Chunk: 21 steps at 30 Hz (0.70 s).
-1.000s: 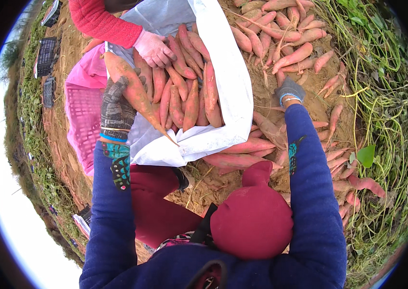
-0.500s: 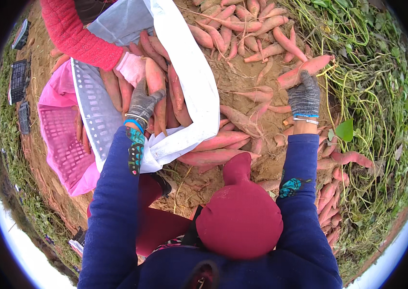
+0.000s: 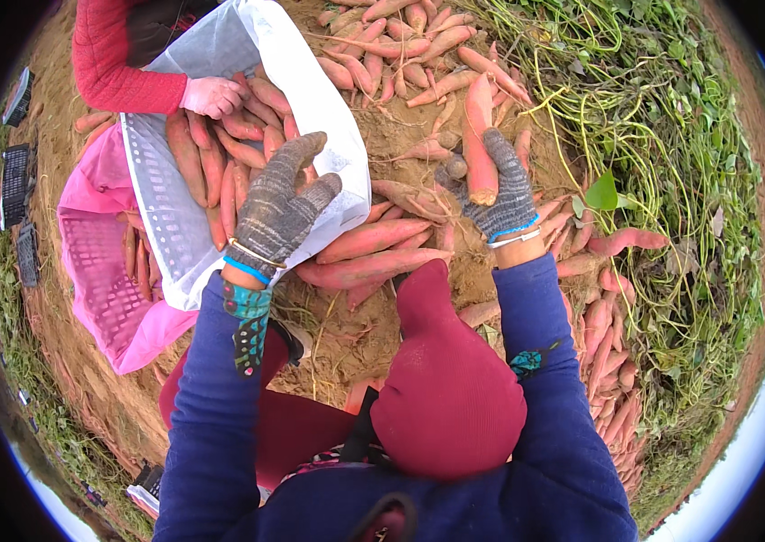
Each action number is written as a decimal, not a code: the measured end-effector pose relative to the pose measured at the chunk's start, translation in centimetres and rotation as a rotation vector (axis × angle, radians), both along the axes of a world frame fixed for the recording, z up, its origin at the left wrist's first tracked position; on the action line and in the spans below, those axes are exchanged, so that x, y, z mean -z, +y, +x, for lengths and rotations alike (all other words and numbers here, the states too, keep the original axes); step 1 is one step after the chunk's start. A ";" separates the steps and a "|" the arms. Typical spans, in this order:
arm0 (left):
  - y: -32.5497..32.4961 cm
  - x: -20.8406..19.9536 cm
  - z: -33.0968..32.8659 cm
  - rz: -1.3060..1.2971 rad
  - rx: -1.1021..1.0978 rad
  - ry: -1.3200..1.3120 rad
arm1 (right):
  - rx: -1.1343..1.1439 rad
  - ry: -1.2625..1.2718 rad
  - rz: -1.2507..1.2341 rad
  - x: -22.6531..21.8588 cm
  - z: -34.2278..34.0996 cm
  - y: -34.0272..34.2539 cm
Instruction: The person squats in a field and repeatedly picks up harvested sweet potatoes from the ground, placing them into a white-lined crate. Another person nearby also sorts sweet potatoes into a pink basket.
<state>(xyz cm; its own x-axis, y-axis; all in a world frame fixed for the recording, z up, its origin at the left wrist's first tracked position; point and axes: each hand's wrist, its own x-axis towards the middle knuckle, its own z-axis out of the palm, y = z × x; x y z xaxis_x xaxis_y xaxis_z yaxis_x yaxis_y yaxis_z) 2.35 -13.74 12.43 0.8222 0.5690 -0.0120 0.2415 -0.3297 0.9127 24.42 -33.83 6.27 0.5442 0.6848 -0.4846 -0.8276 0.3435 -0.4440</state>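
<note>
Sweet potato point(image 3: 479, 144) gripped in right hand point(image 3: 505, 197), no longer crosswise; left hand point(image 3: 276, 208) newly wide.

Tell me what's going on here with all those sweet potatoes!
A person's right hand, gloved, holds a sweet potato. Their gloved left hand is open and empty by the white-lined crate. A co-worker's hand is at the potatoes inside. More sweet potatoes lie on the soil.
</note>
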 end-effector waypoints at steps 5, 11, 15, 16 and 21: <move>-2.5 0.7 -5.1 0.334 -0.066 0.308 | 0.220 -0.851 -0.251 1.7 2.9 -8.7; -4.3 2.1 -9.1 0.577 -0.023 0.313 | 0.272 -0.492 -0.775 3.2 1.1 -21.5; -4.9 2.0 -9.7 0.552 -0.060 0.306 | -0.049 -0.866 -1.134 7.3 -3.3 -24.8; -5.1 1.8 -10.0 0.550 -0.063 0.279 | -0.127 -0.962 -1.242 8.2 -4.3 -25.4; -5.4 -1.0 -11.3 0.429 0.047 0.328 | -0.361 -0.981 -1.640 10.9 -8.1 -25.7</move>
